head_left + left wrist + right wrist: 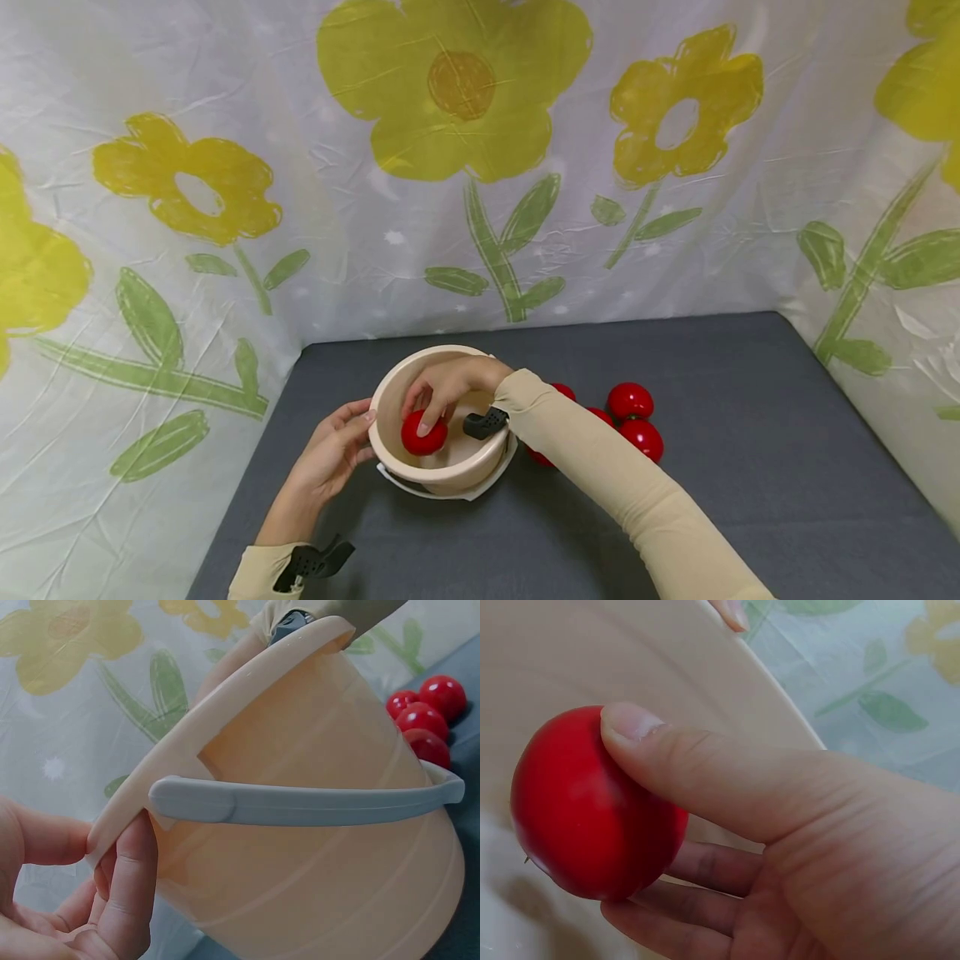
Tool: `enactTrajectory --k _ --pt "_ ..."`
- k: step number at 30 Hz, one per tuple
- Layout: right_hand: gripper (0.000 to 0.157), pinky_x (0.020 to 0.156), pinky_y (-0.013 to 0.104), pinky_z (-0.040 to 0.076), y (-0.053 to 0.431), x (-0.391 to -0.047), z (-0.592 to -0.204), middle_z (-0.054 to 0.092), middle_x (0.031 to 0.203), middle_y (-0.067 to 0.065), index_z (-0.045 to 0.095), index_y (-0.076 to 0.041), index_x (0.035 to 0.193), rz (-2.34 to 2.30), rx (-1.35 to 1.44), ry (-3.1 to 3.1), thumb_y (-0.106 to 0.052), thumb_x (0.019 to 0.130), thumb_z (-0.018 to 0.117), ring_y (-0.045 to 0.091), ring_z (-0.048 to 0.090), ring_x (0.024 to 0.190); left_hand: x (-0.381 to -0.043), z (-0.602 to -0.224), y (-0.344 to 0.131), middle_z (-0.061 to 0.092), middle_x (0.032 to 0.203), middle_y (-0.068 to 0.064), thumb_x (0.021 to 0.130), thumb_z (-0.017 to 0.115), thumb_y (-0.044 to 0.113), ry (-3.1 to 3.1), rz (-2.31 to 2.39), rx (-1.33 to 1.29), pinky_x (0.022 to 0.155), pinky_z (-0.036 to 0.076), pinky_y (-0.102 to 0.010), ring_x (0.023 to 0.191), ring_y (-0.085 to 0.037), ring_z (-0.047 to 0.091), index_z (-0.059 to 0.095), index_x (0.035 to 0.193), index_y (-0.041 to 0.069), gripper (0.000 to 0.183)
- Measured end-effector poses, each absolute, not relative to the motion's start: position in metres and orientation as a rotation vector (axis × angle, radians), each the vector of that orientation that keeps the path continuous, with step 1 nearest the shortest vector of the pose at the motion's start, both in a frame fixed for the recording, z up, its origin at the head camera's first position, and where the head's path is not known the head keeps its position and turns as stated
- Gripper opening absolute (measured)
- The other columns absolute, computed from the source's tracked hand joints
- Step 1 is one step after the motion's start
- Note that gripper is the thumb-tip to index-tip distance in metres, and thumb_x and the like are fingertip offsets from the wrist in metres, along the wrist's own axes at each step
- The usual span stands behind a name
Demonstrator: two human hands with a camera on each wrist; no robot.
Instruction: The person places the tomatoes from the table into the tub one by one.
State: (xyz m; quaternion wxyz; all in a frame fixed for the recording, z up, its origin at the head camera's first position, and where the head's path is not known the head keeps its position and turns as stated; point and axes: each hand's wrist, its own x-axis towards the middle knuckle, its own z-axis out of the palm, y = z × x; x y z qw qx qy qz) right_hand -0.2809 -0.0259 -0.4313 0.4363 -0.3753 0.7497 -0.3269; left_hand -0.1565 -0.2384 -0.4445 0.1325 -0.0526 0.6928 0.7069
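A cream bucket (pixel 385 450) with a pale handle (pixel 322 806) stands tilted on the dark table. My left hand (pixel 330 454) pinches its rim at the left side, thumb outside and fingers beneath the edge in the left wrist view. Inside the bucket, my right hand (pixel 450 385) holds a red tomato (pixel 592 810) between thumb and fingers, above the bucket's floor. To the right of the bucket, several more red tomatoes (pixel 630 401) lie grouped on the table, some partly hidden behind my right forearm.
The dark grey cloth of the table (pixel 750 467) extends to the right and in front. A white curtain (pixel 360 250) with yellow flowers hangs behind the table and along its sides.
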Motion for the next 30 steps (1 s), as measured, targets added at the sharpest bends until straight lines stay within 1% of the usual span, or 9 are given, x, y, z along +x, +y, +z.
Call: enactTrajectory --k 8,14,20,26,30 --pt "0.042 0.083 0.030 0.059 -0.0254 -0.2799 -0.4304 0.067 0.112 0.001 0.064 -0.015 0.125 -0.809 -0.932 1.867 -0.022 0.086 0.075 0.012 0.063 0.099 -0.1575 -0.4451 -0.2390 0.057 0.115 0.002 0.103 0.050 0.015 2.015 2.046 -0.151 0.074 0.059 -0.022 0.090 -0.006 0.066 0.029 0.141 -0.004 0.048" --pt "0.042 0.085 0.033 0.060 -0.0257 -0.2788 -0.4299 0.067 0.112 0.004 0.063 -0.013 0.126 -0.799 -0.929 1.855 -0.020 0.087 0.075 0.013 0.063 0.097 -0.1572 -0.4449 -0.2392 0.057 0.113 0.002 0.103 0.051 0.016 2.018 2.045 -0.158 0.073 0.059 -0.021 0.089 -0.006 0.066 0.030 0.140 -0.004 0.047" --pt "0.042 0.087 0.034 0.059 -0.0248 -0.2779 -0.4289 0.066 0.112 0.004 0.063 -0.012 0.126 -0.781 -0.922 1.860 -0.020 0.086 0.075 0.013 0.063 0.098 -0.1573 -0.4445 -0.2391 0.057 0.113 0.002 0.103 0.050 0.015 2.016 2.041 -0.155 0.071 0.058 -0.021 0.087 -0.007 0.065 0.030 0.140 -0.004 0.046" --pt "0.042 0.088 0.037 0.059 -0.0247 -0.2772 -0.4282 0.066 0.112 0.005 0.063 -0.011 0.127 -0.763 -0.935 1.875 -0.019 0.087 0.074 0.014 0.063 0.098 -0.1574 -0.4445 -0.2393 0.057 0.113 0.001 0.103 0.050 0.015 2.000 2.054 -0.148 0.071 0.058 -0.021 0.087 -0.007 0.065 0.031 0.139 -0.004 0.045" --pt "0.044 0.091 0.040 0.058 -0.0252 -0.2766 -0.4286 0.067 0.118 0.009 0.062 -0.010 0.128 -0.782 -0.927 1.866 -0.018 0.087 0.074 0.013 0.063 0.098 -0.1570 -0.4441 -0.2391 0.056 0.114 0.000 0.102 0.051 0.014 1.998 2.060 -0.166 0.070 0.058 -0.020 0.086 -0.007 0.065 0.031 0.139 -0.004 0.045"
